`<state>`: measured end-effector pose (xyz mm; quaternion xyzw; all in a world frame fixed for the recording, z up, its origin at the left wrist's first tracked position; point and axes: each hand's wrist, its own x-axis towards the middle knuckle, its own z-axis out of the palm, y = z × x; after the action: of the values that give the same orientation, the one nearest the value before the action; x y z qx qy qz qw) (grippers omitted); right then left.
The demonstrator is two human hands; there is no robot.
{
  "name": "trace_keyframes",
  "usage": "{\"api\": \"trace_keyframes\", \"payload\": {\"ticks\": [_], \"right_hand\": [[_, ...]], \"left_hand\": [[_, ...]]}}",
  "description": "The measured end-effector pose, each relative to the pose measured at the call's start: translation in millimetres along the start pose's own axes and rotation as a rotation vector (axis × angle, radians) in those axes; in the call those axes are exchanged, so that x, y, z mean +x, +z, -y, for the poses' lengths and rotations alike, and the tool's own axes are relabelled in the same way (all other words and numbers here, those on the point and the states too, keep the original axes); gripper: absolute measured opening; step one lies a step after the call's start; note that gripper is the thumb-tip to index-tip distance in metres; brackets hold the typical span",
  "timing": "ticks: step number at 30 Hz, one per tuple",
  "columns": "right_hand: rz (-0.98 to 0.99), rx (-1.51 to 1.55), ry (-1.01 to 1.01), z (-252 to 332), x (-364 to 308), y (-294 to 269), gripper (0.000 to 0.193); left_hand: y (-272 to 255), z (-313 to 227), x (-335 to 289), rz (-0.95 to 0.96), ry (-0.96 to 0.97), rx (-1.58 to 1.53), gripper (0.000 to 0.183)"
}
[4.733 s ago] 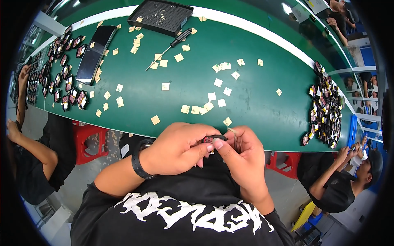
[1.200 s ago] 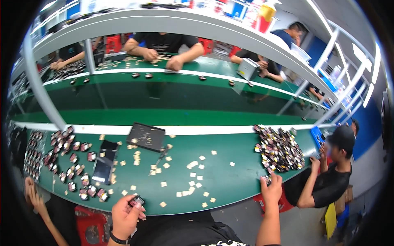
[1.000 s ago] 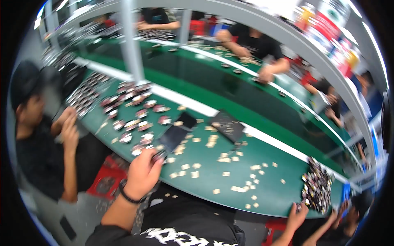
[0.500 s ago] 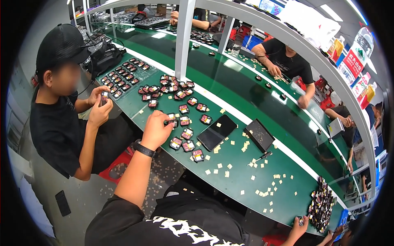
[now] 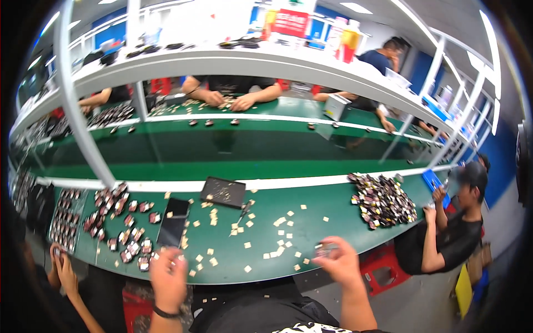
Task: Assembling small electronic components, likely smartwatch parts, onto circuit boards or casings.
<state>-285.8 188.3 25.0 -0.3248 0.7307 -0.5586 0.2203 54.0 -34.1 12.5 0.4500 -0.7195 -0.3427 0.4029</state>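
Your 2 hands are apart, above the near edge of the green table. Your right hand has thumb and fingers closed around 1 small black module, in front of you and to the left of the heaped modules. Your left hand is near the spread-out modules and the dark phone; blur hides whether its fingers grip anything. By the layout, the step in hand looks like bringing a single unit in front of you, and the next move seems to call for bringing your left hand across to steady it. The held module's long axis seems to run roughly left to right, its exposed end pointing left; you cannot tell from here which face is up.
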Motion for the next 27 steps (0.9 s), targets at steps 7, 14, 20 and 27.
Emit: {"api": "trace_keyframes", "payload": {"ticks": [7, 14, 20, 27], "right_hand": [[0.596, -0.092, -0.4, 24.4, -20.6, 94.9, 0.046], [0.554, 0.054, -0.272, 31.5, -21.7, 86.7, 0.034], [0.467, 0.455, 0.269, 29.1, -31.2, 71.9, 0.023], [0.545, 0.547, 0.411, 37.1, -41.7, 71.9, 0.019]], "left_hand": [[82.6, -35.6, -42.9, 0.97, -0.519, -1.138, 0.041], [84.0, -27.9, -43.0, 0.805, -0.601, -0.941, 0.035], [87.0, -57.1, -24.9, 0.833, -0.405, -0.778, 0.045], [79.5, -62.1, -24.4, 0.823, -0.32, -0.731, 0.045]]}}
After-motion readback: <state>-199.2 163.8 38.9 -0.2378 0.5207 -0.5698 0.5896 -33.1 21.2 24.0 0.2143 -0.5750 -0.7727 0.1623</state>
